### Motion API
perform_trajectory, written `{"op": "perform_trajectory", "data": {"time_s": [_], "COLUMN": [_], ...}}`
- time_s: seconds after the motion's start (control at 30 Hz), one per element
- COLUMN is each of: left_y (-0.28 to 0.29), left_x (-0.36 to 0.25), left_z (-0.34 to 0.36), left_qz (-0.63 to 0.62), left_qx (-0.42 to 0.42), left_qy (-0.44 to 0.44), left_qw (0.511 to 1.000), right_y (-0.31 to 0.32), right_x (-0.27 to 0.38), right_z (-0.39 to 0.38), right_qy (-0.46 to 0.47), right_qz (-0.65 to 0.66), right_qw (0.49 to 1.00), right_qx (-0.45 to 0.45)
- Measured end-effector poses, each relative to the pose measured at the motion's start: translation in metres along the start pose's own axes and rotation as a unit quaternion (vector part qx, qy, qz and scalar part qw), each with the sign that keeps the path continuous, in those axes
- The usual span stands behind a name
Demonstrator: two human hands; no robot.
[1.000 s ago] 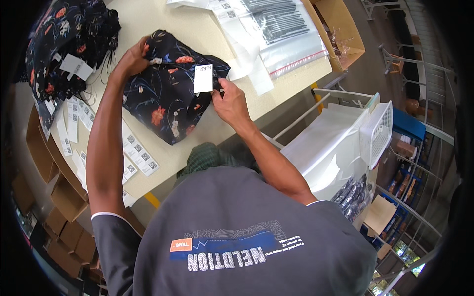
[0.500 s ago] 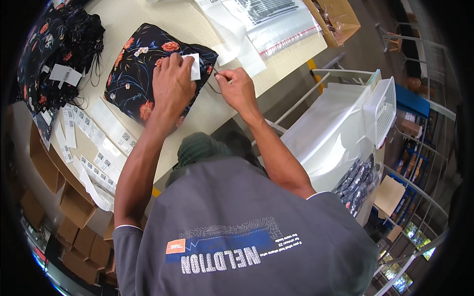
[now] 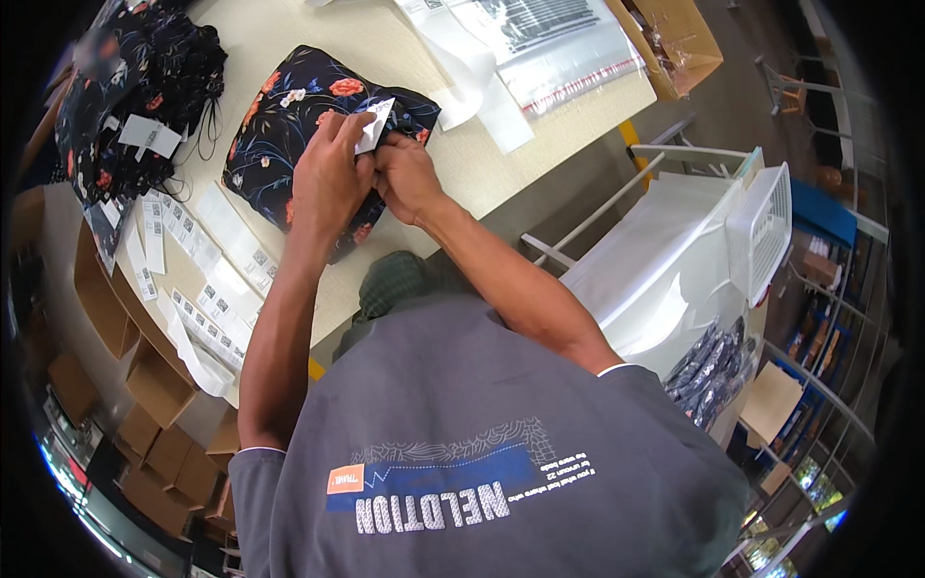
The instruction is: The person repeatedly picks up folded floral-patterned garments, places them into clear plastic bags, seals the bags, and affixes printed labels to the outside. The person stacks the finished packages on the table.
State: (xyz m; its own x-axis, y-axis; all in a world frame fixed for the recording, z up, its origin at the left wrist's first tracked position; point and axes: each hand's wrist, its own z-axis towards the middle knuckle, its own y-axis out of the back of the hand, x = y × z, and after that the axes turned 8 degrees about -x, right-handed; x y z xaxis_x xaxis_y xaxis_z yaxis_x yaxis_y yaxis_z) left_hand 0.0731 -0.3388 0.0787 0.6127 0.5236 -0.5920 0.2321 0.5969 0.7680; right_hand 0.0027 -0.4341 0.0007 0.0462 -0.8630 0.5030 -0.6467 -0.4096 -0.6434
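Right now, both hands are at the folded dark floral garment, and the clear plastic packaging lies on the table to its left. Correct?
Wrong side: in the head view, the clear plastic packaging lies on the table to the right of the folded dark floral garment. Left hand and right hand are at it.

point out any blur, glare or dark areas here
Head view: corners fade to black; head view: smeared patch over floral fabric, upper left; head view: bright patch on white sheeting, at right; head view: left hand and right hand look fairly sharp.

Packing workshop or warehouse: worktable [image 3: 462, 183], label strips [image 3: 229, 229], plastic bags [image 3: 578, 85], cardboard boxes [image 3: 161, 384].
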Motion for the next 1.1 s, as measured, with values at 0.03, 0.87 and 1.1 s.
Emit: {"op": "perform_trajectory", "data": {"time_s": [0.03,0.87,1.1], "left_y": [0.001,-0.021,-0.002], "left_x": [0.001,0.096,0.095], "left_z": [-0.005,-0.118,-0.119], "left_qz": [0.006,-0.256,-0.239], "left_qx": [-0.01,-0.219,-0.169], "left_qy": [-0.009,0.458,0.456], "left_qw": [1.0,0.822,0.841], "right_y": [0.002,-0.011,0.026], "right_x": [0.002,0.09,0.093], "right_z": [-0.004,0.082,0.042], "right_qy": [-0.026,0.076,-0.011], "right_qz": [0.04,-0.691,-0.671], "right_qw": [0.999,0.719,0.74], "right_qx": [0.009,-0.003,-0.04]}}
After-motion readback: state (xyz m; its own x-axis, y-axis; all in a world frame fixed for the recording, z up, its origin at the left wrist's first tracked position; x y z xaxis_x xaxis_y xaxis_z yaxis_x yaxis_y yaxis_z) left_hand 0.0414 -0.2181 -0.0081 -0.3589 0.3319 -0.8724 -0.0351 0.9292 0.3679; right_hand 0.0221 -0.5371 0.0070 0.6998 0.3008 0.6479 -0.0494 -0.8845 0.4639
